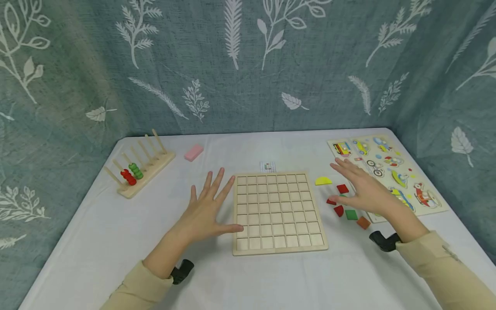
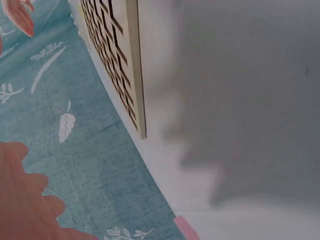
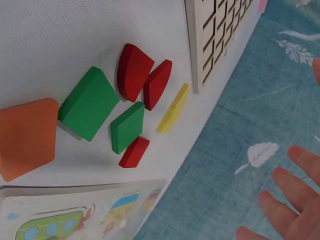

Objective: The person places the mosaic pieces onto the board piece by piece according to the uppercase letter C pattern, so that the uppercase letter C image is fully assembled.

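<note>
With fingers spread, my left hand (image 1: pixel 207 213) hovers beside a wooden grid board (image 1: pixel 279 211), its thumb overlapping the board's left edge in the head view. The left hand's shadow falls on the white cloth. My right hand (image 1: pixel 362 187) is raised with fingers extended, holding nothing, over small coloured blocks right of the board. Among these are a yellow half-round block (image 1: pixel 323 181), an orange block (image 3: pixel 29 137), a large green block (image 3: pixel 90 102), a smaller green block (image 3: pixel 127 127) and several red blocks (image 3: pixel 134 72). In the head view the right hand partly hides some of them.
A small patterned card (image 1: pixel 268 166) lies behind the grid board. At the left stands a peg rack (image 1: pixel 162 162) with red beads (image 1: pixel 128 177) and green beads (image 1: pixel 135 171). A pink block (image 1: pixel 193 152) lies nearby. Picture puzzle boards (image 1: pixel 434 206) lie at the right.
</note>
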The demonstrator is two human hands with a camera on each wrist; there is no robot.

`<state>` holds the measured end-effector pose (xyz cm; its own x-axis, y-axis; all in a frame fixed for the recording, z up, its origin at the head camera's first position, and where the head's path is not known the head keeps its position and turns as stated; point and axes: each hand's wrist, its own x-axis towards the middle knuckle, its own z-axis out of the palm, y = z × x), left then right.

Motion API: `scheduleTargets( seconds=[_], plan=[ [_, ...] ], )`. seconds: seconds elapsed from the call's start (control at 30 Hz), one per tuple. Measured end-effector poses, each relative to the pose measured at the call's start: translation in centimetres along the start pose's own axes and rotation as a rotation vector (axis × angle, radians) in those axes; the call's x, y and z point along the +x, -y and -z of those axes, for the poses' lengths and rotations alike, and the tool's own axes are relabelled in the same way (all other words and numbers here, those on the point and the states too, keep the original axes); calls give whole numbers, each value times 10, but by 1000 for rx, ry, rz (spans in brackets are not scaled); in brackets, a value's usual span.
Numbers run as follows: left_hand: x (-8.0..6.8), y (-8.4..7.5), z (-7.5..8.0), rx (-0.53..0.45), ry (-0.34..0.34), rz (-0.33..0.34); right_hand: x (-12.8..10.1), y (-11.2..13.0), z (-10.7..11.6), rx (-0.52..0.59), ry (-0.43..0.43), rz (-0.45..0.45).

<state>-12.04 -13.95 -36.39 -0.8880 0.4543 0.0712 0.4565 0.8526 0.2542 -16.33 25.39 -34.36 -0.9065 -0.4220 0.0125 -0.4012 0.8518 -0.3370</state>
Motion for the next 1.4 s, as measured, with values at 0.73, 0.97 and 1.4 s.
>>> scheduleTargets(
  seconds=[0.73, 0.97, 1.4],
  plan=[
    [-4, -7, -16, -248, 79, 12, 18, -12, -11, 52, -37, 40],
    [-4, -9, -21, -344, 112, 28, 25, -13, -15, 91, -7, 32],
    [-2, -12, -31, -543, 240, 31, 37, -18, -21, 80, 4, 15]
  ],
)
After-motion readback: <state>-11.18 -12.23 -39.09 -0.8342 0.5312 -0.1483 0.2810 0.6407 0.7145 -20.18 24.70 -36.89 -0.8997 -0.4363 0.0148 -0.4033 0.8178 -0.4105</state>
